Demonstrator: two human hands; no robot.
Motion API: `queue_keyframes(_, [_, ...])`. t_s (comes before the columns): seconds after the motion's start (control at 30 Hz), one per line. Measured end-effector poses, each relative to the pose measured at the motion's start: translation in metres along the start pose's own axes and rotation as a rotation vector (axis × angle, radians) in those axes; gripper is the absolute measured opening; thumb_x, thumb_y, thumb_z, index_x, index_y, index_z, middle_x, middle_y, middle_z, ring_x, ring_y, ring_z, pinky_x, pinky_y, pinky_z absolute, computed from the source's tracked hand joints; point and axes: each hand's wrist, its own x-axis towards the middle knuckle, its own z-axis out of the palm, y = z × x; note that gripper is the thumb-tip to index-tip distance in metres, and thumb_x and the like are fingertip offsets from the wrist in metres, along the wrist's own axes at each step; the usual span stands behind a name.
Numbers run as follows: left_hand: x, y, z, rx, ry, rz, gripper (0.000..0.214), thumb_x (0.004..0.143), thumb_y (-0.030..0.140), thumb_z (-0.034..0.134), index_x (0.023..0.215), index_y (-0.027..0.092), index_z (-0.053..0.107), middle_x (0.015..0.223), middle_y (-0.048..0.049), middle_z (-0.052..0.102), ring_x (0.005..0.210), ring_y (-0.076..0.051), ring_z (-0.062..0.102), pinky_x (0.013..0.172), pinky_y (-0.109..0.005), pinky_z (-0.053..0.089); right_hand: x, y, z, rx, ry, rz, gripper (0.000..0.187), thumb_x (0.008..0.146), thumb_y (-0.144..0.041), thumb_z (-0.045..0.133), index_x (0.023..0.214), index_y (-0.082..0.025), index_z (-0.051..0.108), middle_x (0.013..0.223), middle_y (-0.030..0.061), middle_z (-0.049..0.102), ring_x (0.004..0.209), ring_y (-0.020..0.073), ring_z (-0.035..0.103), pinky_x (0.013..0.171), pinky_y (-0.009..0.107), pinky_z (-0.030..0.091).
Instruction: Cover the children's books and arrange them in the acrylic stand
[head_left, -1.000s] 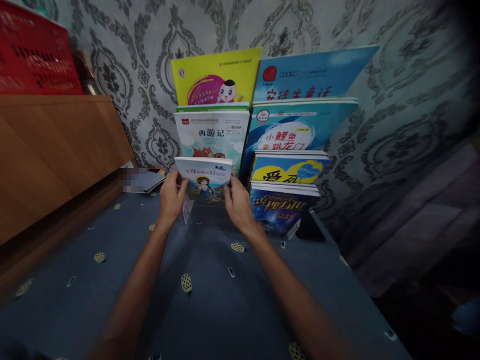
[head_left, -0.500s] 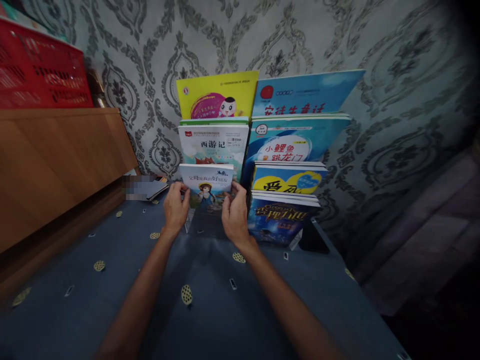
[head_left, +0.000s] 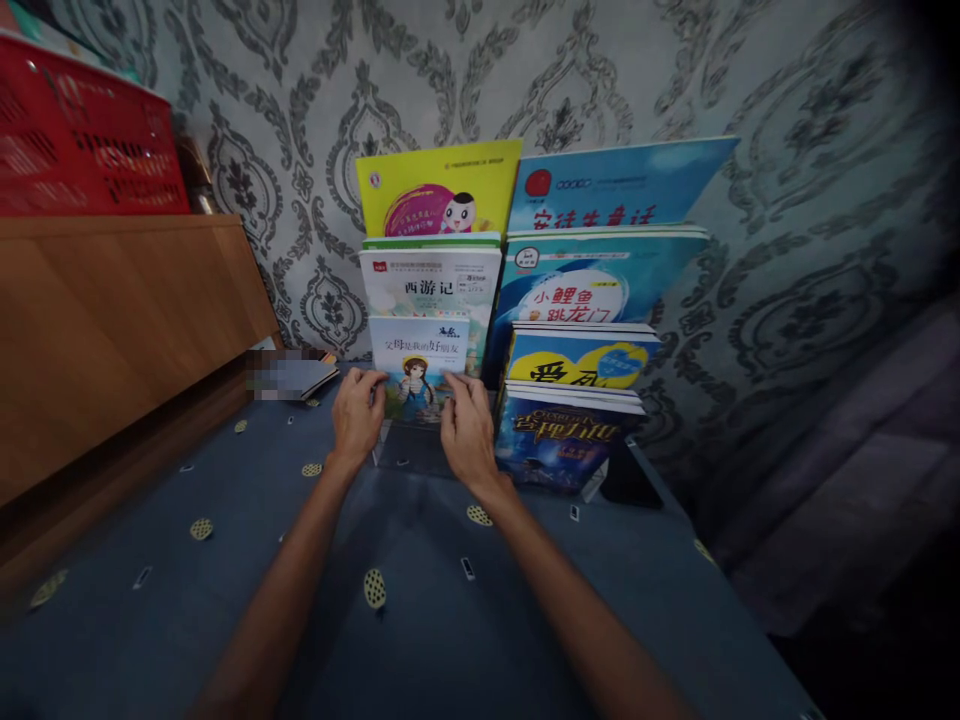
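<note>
Upright at the front of the left column is a small pale-blue book [head_left: 418, 375] with a girl on its cover. My left hand [head_left: 358, 412] grips its left edge, while my right hand [head_left: 470, 425] pinches the right edge. Right behind it stands a white book with green edges [head_left: 427, 290], and a yellow book [head_left: 442, 190] rises at the back. The right column holds a dark blue book [head_left: 559, 435], a yellow-and-blue book [head_left: 581, 360], a teal book [head_left: 600, 275] and a tall blue book [head_left: 622, 185], front to back. A dark stand [head_left: 420, 450] shows below the small book.
A blue cloth [head_left: 300, 580] printed with pineapples covers the surface. To the left lies a small pile of books [head_left: 311, 377], partly blurred out, beside a wooden cabinet [head_left: 127, 330] bearing a red basket [head_left: 90, 140]. Patterned wallpaper [head_left: 315, 100] rises behind the books.
The small pale-blue book has shifted slightly right and leans less, with more of its girl picture showing. My fingers have slid lower along its sides. The other books stay in place.
</note>
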Motion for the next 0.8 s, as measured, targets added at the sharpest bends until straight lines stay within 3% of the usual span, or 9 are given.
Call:
queue_keyframes(0.33, [0.0006,0.0008,-0.0022,-0.049,0.0,0.017,0.023,0.094,0.019,0.049,0.1,0.022,0.071,0.093,-0.0053,0.059,0.088,-0.021,0.06,0.077,-0.031,0.048,0.0004,-0.0018,-0.001,0.02,0.01,0.003,0.046,0.093,-0.015,0.043,0.136,-0.021,0.058,0.12,0.014,0.06,0.119,0.0299,0.058,0.105,0.052,0.051])
queue_keyframes(0.57, [0.0029,0.0014,-0.0047,-0.037,0.021,0.025,0.025,0.092,0.019,0.051,0.11,0.02,0.069,0.109,-0.0104,0.06,0.107,-0.026,0.058,0.093,-0.038,0.048,-0.002,-0.0033,0.0026,-0.034,0.06,0.044,0.044,0.093,-0.015,0.045,0.134,-0.018,0.059,0.131,0.0181,0.051,0.127,0.033,0.053,0.107,0.056,0.048])
queue_keyframes(0.8, [0.0052,-0.0053,-0.0019,-0.16,0.012,-0.012,0.024,0.092,0.018,0.05,0.11,0.019,0.066,0.109,-0.0096,0.067,0.105,-0.024,0.062,0.09,-0.036,0.05,-0.0029,0.0009,0.0036,-0.016,0.023,0.066,0.043,0.092,-0.017,0.047,0.134,-0.019,0.058,0.135,0.018,0.05,0.128,0.0333,0.055,0.107,0.054,0.05])
